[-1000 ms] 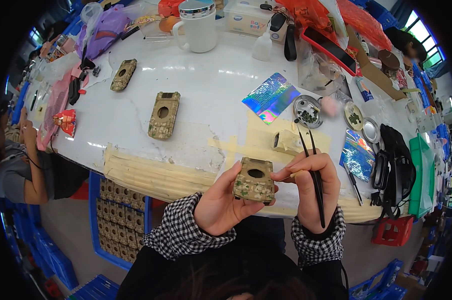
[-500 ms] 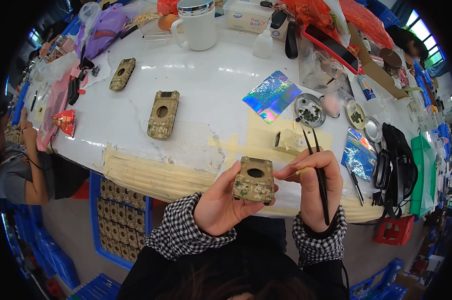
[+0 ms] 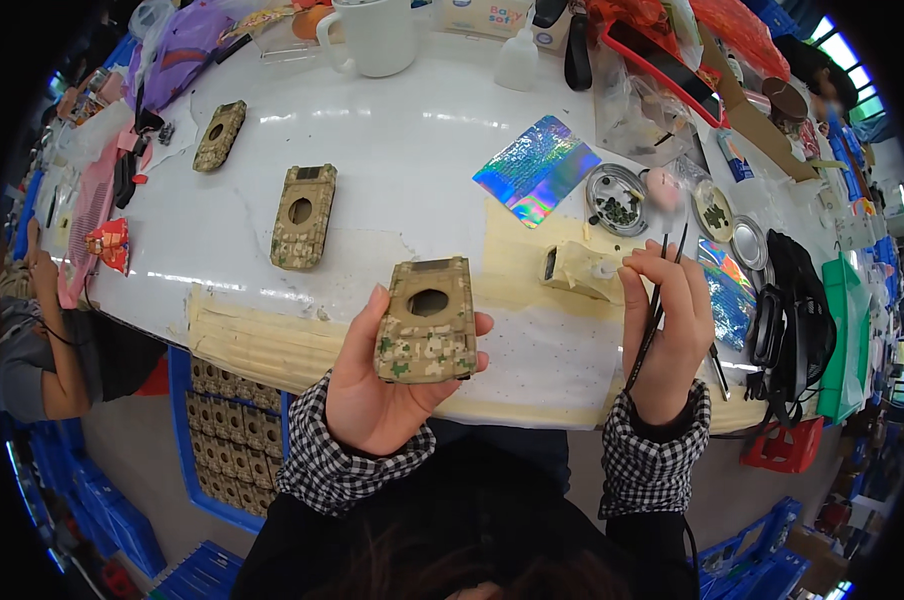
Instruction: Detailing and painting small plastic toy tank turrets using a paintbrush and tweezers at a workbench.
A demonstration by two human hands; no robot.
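Note:
My left hand (image 3: 377, 415) holds up a camouflage toy tank hull (image 3: 430, 335) by its sides, above the table's front edge. The hull has a round hole in its top and green patches on its nearer face. In my right hand (image 3: 672, 345) lies a pair of black tweezers (image 3: 650, 335), tips pointing away from me. The thumb and forefinger also pinch a small pale thing, too small to name, beside a tape-wrapped block (image 3: 579, 272). Two more hulls, one nearer (image 3: 304, 220) and one farther (image 3: 220, 137), rest on the table to the left.
A round tin (image 3: 617, 200) with small dark green bits, another dish of bits (image 3: 713, 212) and shiny holographic sheets (image 3: 538, 170) are to the right. A white mug (image 3: 377, 40) and phone (image 3: 664, 75) stand farther back. Below left, a blue crate (image 3: 184, 440) holds several hulls. Someone sits at far left.
My left hand has carried the hull leftward. My right hand has left the hull's side and moved right and away from me, to the tape-wrapped block. The whole view has shifted slightly.

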